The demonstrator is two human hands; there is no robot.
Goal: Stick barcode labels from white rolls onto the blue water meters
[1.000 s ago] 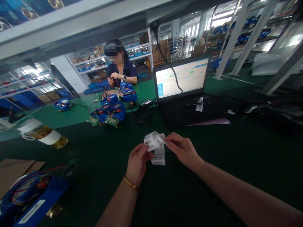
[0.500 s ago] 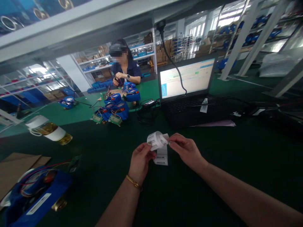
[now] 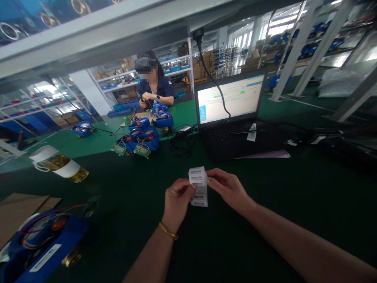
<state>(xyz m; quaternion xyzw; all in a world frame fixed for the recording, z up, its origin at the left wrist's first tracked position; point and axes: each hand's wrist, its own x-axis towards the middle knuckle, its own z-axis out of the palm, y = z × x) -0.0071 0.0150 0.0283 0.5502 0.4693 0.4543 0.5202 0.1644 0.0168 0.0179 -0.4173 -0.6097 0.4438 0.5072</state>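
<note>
Both my hands hold a small strip of white barcode labels [image 3: 198,184] above the dark green table. My left hand [image 3: 176,202], with a gold bracelet on the wrist, pinches the strip's left edge. My right hand [image 3: 228,188] pinches the upper right edge of the top label. The strip hangs down between the two hands, with barcodes facing me.
An open laptop [image 3: 232,114] stands behind my hands, a cable hanging over its screen. Blue water meters [image 3: 141,135] with wired boards sit at the back left, another blue meter [image 3: 41,245] near left. A glass jug [image 3: 57,165] lies left. A person works across the table.
The curled label strip has been flattened and turned upright between my fingers. Both hands have stayed in nearly the same place.
</note>
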